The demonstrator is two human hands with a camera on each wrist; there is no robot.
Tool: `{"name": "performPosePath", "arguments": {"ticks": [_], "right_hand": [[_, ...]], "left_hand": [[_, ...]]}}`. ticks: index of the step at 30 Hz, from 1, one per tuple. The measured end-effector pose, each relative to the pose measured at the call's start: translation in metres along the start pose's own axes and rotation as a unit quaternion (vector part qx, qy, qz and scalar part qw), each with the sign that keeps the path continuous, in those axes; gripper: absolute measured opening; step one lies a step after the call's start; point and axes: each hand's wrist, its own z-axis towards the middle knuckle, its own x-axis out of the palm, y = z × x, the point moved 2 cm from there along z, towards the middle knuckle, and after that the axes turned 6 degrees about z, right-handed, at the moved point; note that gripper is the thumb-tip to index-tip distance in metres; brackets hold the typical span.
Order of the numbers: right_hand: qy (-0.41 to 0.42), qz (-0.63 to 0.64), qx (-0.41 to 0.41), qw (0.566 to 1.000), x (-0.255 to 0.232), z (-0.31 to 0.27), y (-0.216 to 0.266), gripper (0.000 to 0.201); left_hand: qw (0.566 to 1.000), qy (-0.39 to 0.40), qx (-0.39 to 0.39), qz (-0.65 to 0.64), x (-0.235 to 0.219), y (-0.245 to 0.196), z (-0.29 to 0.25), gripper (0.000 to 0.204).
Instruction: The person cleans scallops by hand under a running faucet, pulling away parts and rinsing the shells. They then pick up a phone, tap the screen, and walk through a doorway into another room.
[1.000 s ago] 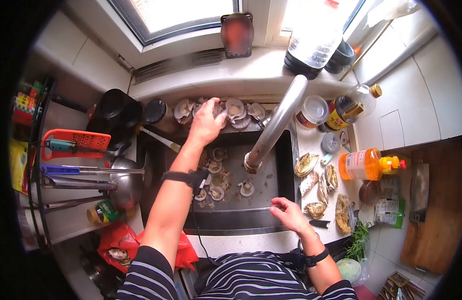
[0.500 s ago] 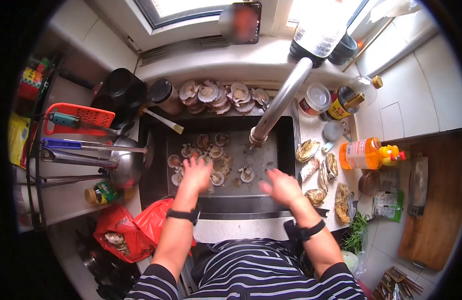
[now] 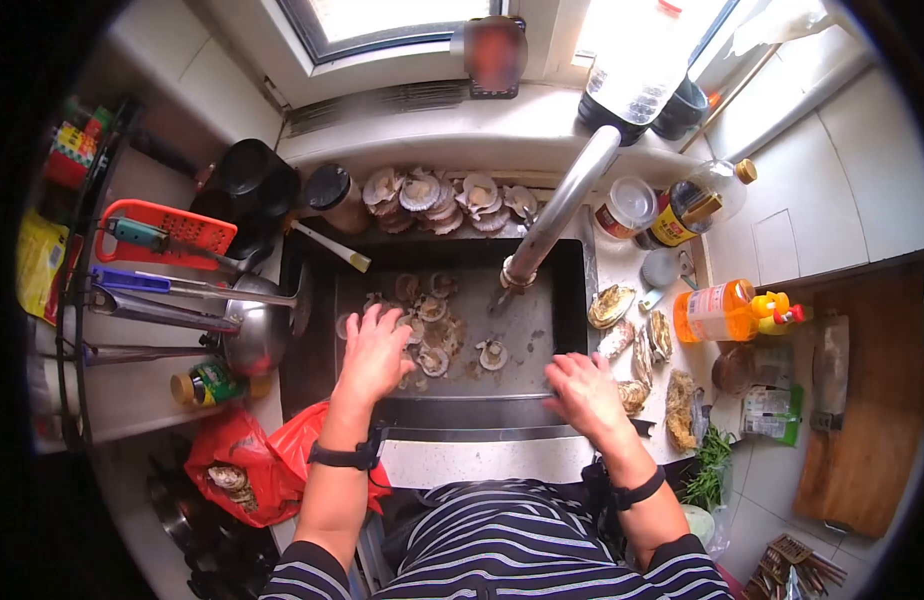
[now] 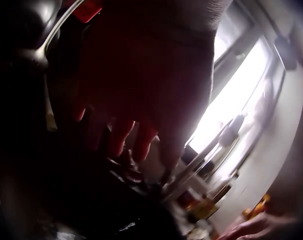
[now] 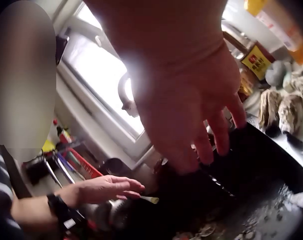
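My left hand [image 3: 375, 350] hovers over the left part of the dark sink [image 3: 462, 410], fingers spread and nothing held. Below and beyond it several scallops [image 3: 434, 308] on half shells lie on the sink floor with brownish debris. One scallop [image 3: 492, 354] sits apart, nearer the middle. My right hand [image 3: 587, 393] is over the sink's right rim, fingers extended and holding nothing; in the right wrist view its fingers [image 5: 220, 137] hang loosely. Piles of scallops on shells [image 3: 437, 200] line the back ledge behind the sink.
The faucet [image 3: 562, 210] arches over the sink. Oysters [image 3: 642, 350] and an orange bottle [image 3: 715, 311] stand to the right. A brush [image 3: 334, 247] leans over the left back corner, above a red bag [image 3: 252, 470]. A knife [image 3: 832, 372] lies on a wooden board [image 3: 857, 450].
My left hand has come back from the scallop piles on the ledge to over the sink's left side. My right hand moved over the sink, then slightly back to the right.
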Motion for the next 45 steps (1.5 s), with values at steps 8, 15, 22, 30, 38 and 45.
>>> {"name": "performPosePath", "arguments": {"ticks": [8, 15, 22, 30, 38, 45], "right_hand": [[0.119, 0.304, 0.223, 0.919, -0.005, -0.061, 0.003, 0.035], [0.083, 0.372, 0.241, 0.892, -0.017, -0.068, 0.015, 0.034], [0.058, 0.434, 0.283, 0.853, -0.006, -0.083, 0.012, 0.033], [0.094, 0.451, 0.365, 0.809, -0.001, -0.104, 0.008, 0.036], [0.088, 0.482, 0.408, 0.77, 0.017, -0.117, 0.002, 0.036], [0.087, 0.476, 0.432, 0.761, 0.023, -0.116, -0.006, 0.035]], "left_hand": [[0.961, 0.147, -0.022, -0.232, -0.013, -0.002, -0.012, 0.021], [0.994, -0.052, 0.097, 0.003, -0.055, 0.002, 0.031, 0.029], [0.973, -0.214, -0.014, -0.081, -0.124, -0.022, 0.143, 0.026], [0.984, -0.089, -0.088, 0.128, -0.094, -0.017, 0.265, 0.04], [0.961, -0.158, -0.125, 0.188, -0.069, -0.015, 0.324, 0.046], [0.968, -0.128, -0.126, 0.176, -0.059, -0.012, 0.352, 0.051]]}}
